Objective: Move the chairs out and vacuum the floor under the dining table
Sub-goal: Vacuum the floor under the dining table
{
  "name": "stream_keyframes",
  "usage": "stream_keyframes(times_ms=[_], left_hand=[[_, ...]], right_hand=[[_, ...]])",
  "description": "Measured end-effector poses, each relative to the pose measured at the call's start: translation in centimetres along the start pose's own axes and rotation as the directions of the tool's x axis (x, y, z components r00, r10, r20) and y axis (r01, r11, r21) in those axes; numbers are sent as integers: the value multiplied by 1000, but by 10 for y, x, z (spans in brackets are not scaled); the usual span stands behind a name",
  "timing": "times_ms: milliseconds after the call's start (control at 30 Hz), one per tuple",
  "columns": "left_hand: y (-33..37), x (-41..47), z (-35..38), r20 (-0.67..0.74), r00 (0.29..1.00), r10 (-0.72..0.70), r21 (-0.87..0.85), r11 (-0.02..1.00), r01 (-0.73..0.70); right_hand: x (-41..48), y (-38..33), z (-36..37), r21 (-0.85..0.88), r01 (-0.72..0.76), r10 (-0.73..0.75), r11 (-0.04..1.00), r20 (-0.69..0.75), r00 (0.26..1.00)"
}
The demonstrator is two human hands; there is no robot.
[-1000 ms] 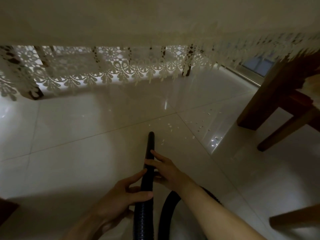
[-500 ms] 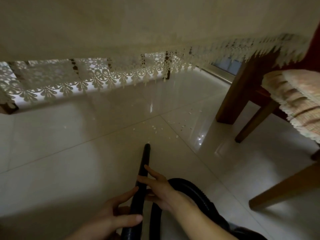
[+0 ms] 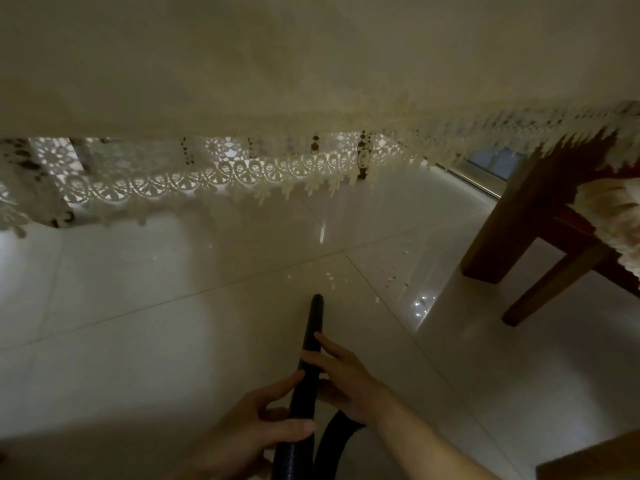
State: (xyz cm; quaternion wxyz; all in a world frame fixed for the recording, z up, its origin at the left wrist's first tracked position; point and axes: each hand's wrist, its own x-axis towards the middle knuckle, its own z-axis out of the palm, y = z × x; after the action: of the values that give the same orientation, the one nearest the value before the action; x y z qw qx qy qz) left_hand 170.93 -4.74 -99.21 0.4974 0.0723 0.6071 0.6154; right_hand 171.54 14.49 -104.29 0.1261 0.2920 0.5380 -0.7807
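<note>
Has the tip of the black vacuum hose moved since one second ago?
Yes. The black vacuum hose tip has drawn slightly backward, away from the white crumbs near the tile joint.

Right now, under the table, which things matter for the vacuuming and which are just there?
Job: vacuum tube, gripped by left hand and right hand; crumbs ahead of its tip; floor; chair at right.
Just there: lace tablecloth; table leg; wooden edge at bottom right.
</note>
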Motion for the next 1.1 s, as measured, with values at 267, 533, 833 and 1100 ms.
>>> stream_keyframes(times_ms=[267,533,833,1100], left_hand=[[13,23,-12,33,999,9,17,1000,-10],[39,29,-27,-70,998,5,59,998,-1],[46,56,-42,-173,985,-19,-56,998,10],[58,84,-36,-178,983,-38,-26,999,34]], right_hand=[[36,-14,-7,15,8,-9,1000,62,998],[65,-35,15,6,-17,16,1000,159,987],[97,-52,21,-20,-9,12,1000,128,992],[109,-61,0,37,12,-14,999,75,997]])
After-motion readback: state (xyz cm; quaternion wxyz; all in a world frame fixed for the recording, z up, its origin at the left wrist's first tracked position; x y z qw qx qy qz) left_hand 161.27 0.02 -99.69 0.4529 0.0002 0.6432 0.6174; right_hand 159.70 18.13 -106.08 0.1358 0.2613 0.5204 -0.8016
